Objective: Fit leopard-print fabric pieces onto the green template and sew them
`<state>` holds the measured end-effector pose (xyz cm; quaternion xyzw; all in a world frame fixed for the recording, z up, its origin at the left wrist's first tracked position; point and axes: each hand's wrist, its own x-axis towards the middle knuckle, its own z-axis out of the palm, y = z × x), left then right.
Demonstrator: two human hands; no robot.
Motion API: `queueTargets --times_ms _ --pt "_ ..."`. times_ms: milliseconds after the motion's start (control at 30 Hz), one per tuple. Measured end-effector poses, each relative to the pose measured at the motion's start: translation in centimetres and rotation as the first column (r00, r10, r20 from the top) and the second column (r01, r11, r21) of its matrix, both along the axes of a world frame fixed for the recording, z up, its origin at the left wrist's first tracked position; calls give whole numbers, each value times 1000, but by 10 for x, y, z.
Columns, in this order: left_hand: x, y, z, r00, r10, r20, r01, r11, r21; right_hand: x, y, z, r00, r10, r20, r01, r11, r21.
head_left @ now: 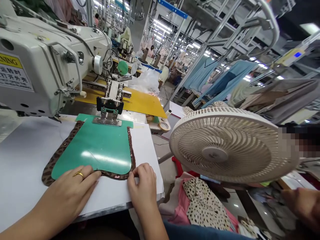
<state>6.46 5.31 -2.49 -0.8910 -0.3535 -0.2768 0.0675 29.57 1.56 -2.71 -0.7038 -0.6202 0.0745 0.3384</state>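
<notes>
- The left hand [67,190], a thin gold ring [78,173] on one finger, sits nearest the person, in front of the sewing machine [32,63]. Its fingers lie flat and together, pressing on the template's lower edge without gripping.
- The right hand [142,185] is just beside it, also in front of the machine. Its fingers curl inward, pinching the fabric's rim at the template's corner.
- A glossy green plastic template [92,146], round-cornered and broad, lies flat under the machine's metal clamp foot [110,106].
- Leopard-print fabric [60,160] shows as a soft, mottled brown border around the template's curved edge.
- Both lie on a smooth white tabletop [27,146] in front of the machine.
- To the machine's right stands a cream ribbed plastic fan [220,146], with a spotted cloth heap [205,206] below it.
- Farther right of the machine, a co-worker's hand [303,206] shows, blurred.
</notes>
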Motion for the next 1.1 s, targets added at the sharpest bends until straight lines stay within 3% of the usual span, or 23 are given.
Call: queueTargets --times_ms 167,333,433,633,733,833,933,1033,1100 --pt "-3 -1 -12 999 28 34 -26 998 -49 3 2 -2 1000 -10 12 10 1000 5" --pt "-2 -5 -21 998 30 61 -30 1000 0 8 5 -4 997 59 -51 -59 998 -9" --pt "2 -5 -22 994 67 90 -65 997 -31 9 7 -8 999 38 1 -38 999 29" --pt "12 -3 -7 989 41 145 -37 999 -30 15 11 -14 991 59 119 -69 994 81" --pt "13 -7 3 981 -1 196 8 999 -37 23 12 -22 990 125 66 -132 985 108" --pt "-3 -18 6 968 14 249 0 998 -58 34 7 -34 991 115 -62 -100 974 205" --pt "-36 -29 6 943 179 282 -157 983 -97 43 -3 -39 994 68 -81 -40 949 311" --pt "-72 -34 5 905 331 267 -317 944 -97 44 -10 -32 986 161 30 -163 936 312" --pt "-86 -34 4 911 352 217 -342 936 -84 39 -12 -23 972 210 109 -233 931 283"
